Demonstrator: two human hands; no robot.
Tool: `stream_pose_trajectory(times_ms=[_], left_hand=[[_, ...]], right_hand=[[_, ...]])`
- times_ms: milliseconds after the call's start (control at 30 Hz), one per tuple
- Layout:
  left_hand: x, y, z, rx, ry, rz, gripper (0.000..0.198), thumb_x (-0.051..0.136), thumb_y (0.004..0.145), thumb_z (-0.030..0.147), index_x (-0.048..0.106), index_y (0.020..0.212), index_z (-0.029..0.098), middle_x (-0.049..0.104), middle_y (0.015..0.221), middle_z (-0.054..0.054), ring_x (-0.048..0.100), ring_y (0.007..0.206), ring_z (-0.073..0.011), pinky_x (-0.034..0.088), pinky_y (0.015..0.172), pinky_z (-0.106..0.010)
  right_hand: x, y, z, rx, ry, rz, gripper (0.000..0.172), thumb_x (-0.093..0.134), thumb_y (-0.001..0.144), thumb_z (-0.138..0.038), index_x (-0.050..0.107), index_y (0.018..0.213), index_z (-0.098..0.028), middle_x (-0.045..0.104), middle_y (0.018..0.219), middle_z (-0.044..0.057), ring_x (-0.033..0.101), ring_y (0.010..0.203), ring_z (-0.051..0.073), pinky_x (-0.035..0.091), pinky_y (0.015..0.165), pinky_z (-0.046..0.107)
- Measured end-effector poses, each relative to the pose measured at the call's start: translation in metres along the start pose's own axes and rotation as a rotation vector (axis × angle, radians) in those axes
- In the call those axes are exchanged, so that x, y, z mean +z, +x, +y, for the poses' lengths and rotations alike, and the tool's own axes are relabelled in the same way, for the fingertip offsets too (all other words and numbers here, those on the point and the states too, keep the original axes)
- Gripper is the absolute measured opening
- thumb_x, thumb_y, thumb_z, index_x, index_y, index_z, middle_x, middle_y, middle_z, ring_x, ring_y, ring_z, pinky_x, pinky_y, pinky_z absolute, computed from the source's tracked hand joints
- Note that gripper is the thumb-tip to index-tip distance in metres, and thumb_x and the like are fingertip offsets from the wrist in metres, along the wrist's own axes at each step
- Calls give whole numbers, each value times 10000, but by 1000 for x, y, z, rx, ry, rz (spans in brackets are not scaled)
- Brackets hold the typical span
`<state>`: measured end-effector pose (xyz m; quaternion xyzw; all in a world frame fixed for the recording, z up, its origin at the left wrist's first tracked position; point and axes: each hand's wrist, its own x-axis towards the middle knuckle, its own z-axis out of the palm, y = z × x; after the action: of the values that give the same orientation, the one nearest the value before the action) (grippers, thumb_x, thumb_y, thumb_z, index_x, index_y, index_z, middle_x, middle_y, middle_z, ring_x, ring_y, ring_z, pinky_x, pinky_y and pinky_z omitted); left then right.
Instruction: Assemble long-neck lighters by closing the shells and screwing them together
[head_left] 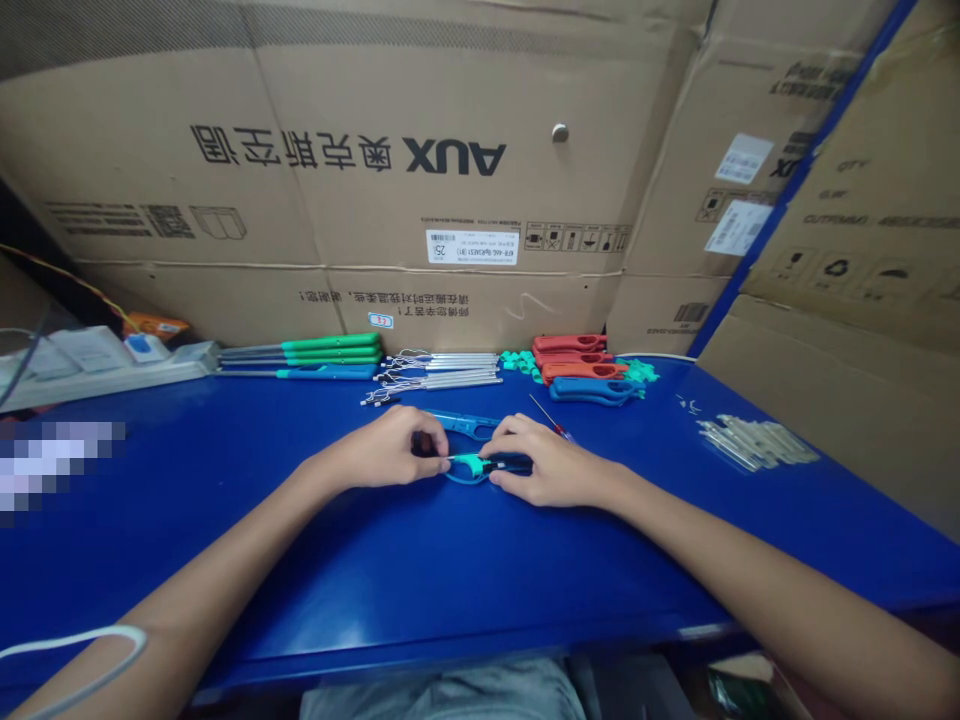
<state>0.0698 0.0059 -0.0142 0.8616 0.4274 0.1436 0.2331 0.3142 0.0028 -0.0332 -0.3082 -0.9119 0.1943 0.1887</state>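
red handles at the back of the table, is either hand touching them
No, the red handles lie in a pile at the back of the blue table, well apart from the left hand and right hand, which hold a teal plastic part.

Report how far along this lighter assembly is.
Done, by the look: green and blue long-nosed lighters lined up at the back. In hand: the left hand and right hand work a teal part against a blue shell. Left: wired metal rods and red shells lying unfitted.
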Motion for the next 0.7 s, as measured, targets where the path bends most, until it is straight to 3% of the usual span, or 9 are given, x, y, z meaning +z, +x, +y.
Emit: stream_pose_trajectory(times_ms=[367, 700], left_hand=[[-11, -4, 0, 17, -10, -108, 200, 633, 760, 249, 777, 889, 198, 750, 916, -37, 644, 756, -162, 471, 674, -234], [-11, -3, -3, -78, -6, -52, 190, 697, 705, 298, 730, 846, 176, 719, 771, -23, 624, 690, -162, 470, 624, -237]], right_hand=[[2, -1, 1, -12, -2, 9, 239, 625, 847, -237, 683, 1073, -182, 605, 1066, 101, 553, 1064, 228, 458, 951, 379], [-5, 0, 2, 23, -34, 1, 239, 638, 838, -236, 688, 1064, -174, 617, 1039, 97, 566, 1033, 230, 475, 911, 370]])
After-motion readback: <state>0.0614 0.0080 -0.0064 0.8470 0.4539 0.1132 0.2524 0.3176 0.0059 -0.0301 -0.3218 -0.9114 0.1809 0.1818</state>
